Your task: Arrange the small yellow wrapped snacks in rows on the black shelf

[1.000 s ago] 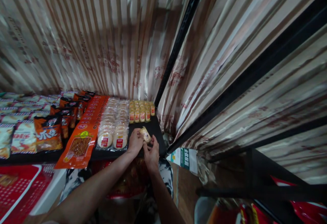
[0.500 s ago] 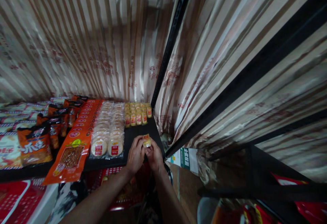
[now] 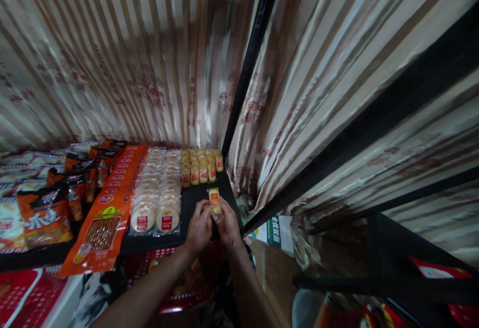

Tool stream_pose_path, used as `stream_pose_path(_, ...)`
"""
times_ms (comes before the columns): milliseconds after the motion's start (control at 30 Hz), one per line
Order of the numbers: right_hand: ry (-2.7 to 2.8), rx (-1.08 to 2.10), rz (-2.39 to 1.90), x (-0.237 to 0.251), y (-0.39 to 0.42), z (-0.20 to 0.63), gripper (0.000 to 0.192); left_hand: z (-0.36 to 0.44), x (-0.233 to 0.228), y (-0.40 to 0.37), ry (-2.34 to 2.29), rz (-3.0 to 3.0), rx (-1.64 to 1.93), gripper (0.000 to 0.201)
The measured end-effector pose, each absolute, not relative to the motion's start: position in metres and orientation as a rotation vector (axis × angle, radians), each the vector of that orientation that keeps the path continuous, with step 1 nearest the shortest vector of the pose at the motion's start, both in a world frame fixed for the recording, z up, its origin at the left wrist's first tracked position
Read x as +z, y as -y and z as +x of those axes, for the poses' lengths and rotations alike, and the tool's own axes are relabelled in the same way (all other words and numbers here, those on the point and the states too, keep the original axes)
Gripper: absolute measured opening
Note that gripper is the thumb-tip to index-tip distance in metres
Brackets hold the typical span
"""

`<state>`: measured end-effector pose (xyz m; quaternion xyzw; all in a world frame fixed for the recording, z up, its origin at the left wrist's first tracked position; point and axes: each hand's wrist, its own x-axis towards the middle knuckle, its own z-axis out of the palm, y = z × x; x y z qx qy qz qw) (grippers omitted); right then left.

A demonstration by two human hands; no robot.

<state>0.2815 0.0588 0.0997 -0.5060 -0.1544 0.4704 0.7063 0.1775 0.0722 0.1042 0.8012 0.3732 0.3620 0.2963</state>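
A person's two bare hands meet at the front right corner of a black shelf [image 3: 194, 195]. The left hand [image 3: 199, 228] and the right hand [image 3: 227, 225] pinch one small yellow snack packet [image 3: 214, 199] between their fingertips, holding it upright just above the shelf surface, with both hands closed on its lower edge.

Behind the packet, near the back of the shelf, stands a short block of matching yellow packets [image 3: 200, 165] in neat rows, apart from the held one. To the left lie two columns of clear-wrapped round rice crackers [image 3: 159, 188], then a long orange pack of snack sticks [image 3: 107, 208] that overhangs the front edge, then orange chip bags [image 3: 45, 213]. Striped, shiny curtain fabric [image 3: 130, 58] hangs behind the shelf, and a black upright post [image 3: 250, 58] marks its right corner. A red plastic basket [image 3: 175, 278] sits below the arms.

The likely risks are small. The packet is light and held only by its bottom edge, so it could tip or slip from the fingertips. It is close to the shelf's right edge, where it could fall off the shelf. If pushed back carelessly, it might knock over the standing rows behind.
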Motion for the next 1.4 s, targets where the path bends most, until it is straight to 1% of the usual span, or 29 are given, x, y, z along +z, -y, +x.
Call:
stream_pose_path(167,0.202,1.082,-1.111,0.099,-0.065,0.282,0.041,0.179,0.104,-0.074,-1.034,2.101,0.913,0.036)
stream_pose_path(367,0.236,0.963,-1.181,0.097,-0.068,0.282,0.043,0.184,0.104,-0.082,-1.073,2.006,0.949,0.031)
stream_pose_path(467,0.276,0.936,-1.189,0.093,-0.069,0.285,0.043,0.185,0.100,-0.088,-1.109,1.937,0.970,0.035)
stream_pose_path(600,0.418,0.866,-1.257,0.091,-0.069,0.292,0.038,0.185,0.100,-0.096,-1.153,1.862,1.007,0.047)
stream_pose_path(700,0.625,0.793,-1.386,0.094,-0.066,0.298,0.030,0.185,0.102,-0.101,-1.180,1.833,1.030,0.047)
stream_pose_path(767,0.732,0.796,-1.411,0.098,-0.066,0.301,0.029,0.186,0.103,-0.104,-1.210,1.783,1.022,0.044)
stream_pose_path(800,0.756,0.808,-1.405,0.100,-0.066,0.302,0.032,0.187,0.103,-0.104,-1.218,1.747,1.007,0.042)
stream_pose_path(933,0.698,0.786,-1.401,0.101,-0.069,0.300,0.055,0.190,0.102,-0.103,-1.206,1.511,0.926,0.027)
stream_pose_path(1000,0.613,0.751,-1.412,0.097,-0.070,0.296,0.060,0.193,0.102,-0.101,-1.216,1.326,0.924,0.022)
stream_pose_path(1067,0.507,0.749,-1.396,0.092,-0.071,0.292,0.061,0.196,0.101,-0.099,-1.251,1.145,0.977,0.016)
stream_pose_path(1167,0.413,0.772,-1.367,0.084,-0.071,0.284,0.056,0.199,0.100,-0.098,-1.299,0.984,1.101,0.009)
stream_pose_path(1233,0.399,0.772,-1.385,0.081,-0.070,0.280,0.054,0.201,0.099,-0.098,-1.301,0.967,1.145,0.007)
stream_pose_path(1333,0.396,0.754,-1.432,0.079,-0.068,0.277,0.063,0.202,0.098,-0.098,-1.327,1.023,1.162,0.008)
stream_pose_path(1400,0.397,0.749,-1.439,0.078,-0.068,0.276,0.064,0.202,0.098,-0.097,-1.372,1.115,1.177,0.008)
